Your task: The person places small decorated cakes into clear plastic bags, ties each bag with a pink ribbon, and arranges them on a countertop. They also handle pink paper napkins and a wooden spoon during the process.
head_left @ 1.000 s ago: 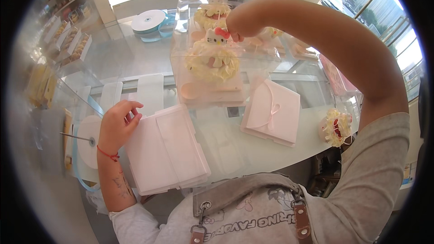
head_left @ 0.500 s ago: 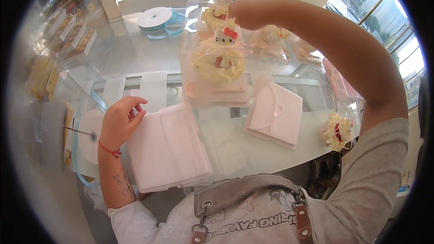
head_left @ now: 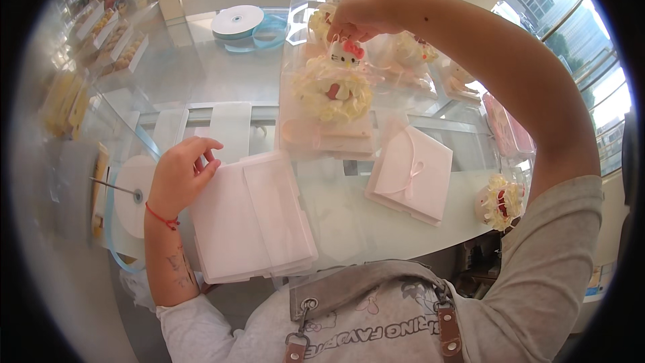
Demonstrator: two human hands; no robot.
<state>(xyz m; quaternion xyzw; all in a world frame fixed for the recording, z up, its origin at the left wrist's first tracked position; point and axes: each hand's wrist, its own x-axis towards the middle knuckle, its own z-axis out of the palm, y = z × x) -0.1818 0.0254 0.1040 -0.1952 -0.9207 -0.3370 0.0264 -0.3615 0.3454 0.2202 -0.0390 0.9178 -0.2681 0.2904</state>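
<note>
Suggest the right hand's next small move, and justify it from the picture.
Perhaps ease the right hand straight up: its fingers are bent down close to the cat-head figure above the yellow frills, and a sideways move might knock it. Whether they touch it, I cannot tell.

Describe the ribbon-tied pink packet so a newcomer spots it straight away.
Start at the glass counter in front of the person. Find the broad, pale pink flat stack by the left hand; the packet lies to its right. Unlike that stack, it is smaller and carries a thin pink bow.
</note>
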